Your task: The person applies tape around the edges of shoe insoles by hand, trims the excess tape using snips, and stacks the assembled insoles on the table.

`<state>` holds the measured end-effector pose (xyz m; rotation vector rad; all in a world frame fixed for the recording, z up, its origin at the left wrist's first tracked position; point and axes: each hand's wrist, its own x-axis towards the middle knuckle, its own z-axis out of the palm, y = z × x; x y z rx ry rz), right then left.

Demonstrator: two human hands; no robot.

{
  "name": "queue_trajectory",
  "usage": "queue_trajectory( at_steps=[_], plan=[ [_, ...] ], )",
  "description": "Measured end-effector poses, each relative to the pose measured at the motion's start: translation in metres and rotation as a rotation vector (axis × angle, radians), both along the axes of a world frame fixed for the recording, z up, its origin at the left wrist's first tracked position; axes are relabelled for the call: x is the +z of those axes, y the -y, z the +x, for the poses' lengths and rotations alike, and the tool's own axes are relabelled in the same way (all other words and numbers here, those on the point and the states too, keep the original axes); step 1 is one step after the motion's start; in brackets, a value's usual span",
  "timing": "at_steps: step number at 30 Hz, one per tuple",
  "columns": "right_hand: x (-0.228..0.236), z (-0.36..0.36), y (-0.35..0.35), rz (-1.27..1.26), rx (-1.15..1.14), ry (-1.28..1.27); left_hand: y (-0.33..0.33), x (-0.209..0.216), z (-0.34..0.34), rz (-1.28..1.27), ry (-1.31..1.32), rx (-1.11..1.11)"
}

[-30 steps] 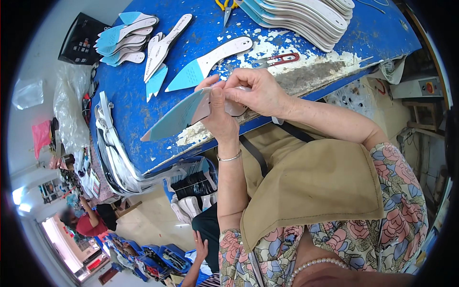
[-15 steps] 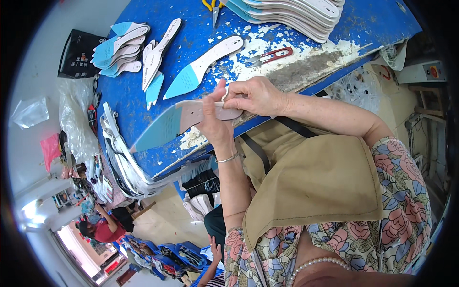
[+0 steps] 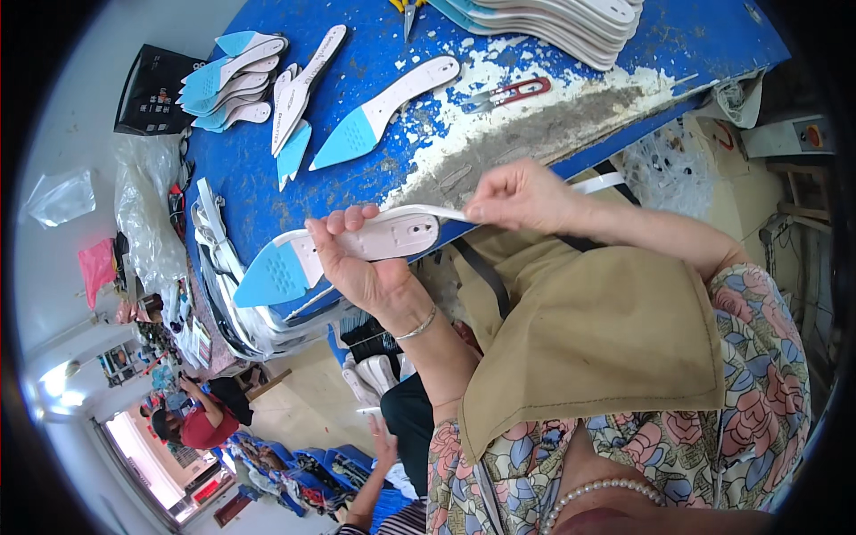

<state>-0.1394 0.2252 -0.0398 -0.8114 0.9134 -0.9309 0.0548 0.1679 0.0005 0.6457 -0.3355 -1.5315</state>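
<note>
Just off the near edge of the blue surface (image 3: 267,160), the left hand (image 3: 361,267) is cradling a shoe insole (image 3: 357,245) from below, fingers curling over its upper rim, blue toe end pointing toward the left edge. The right hand (image 3: 522,192) is pinching a thin white strip (image 3: 450,214) at the insole's heel end, fingertips pressed together on it, with the strip's tail trailing behind toward the surface edge (image 3: 599,183). The insole is looking light, thin and fairly stiff, flexing only a little along its length; it seems best held as it is, gripped across the waist so the edges stay free. The strip is looking soft and limp, likely needing a firm pinch close to where it meets the rim.

On the surface, a single insole (image 3: 383,111) is lying near the middle, a fanned pile of insoles (image 3: 234,78) is sitting toward the far left corner, and a larger stack (image 3: 553,22) is running along the far edge. Red-handled snips (image 3: 513,92) are resting on the white glue-crusted patch (image 3: 499,143).
</note>
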Motion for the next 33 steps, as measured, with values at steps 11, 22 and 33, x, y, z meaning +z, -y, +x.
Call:
queue_trajectory(
  at_steps=[11, 22, 33],
  plan=[
    [0.019, 0.057, 0.005, -0.136, -0.142, 0.052, -0.013, -0.011, -0.006, 0.011, 0.14, 0.27],
    [0.051, -0.02, 0.028, -0.409, 0.16, -0.393, -0.069, 0.009, -0.006, -0.42, 1.107, 0.057],
    [0.063, -0.034, 0.016, -0.403, 0.202, -0.361, -0.069, -0.001, -0.021, -0.313, 1.292, -0.563]
  ],
)
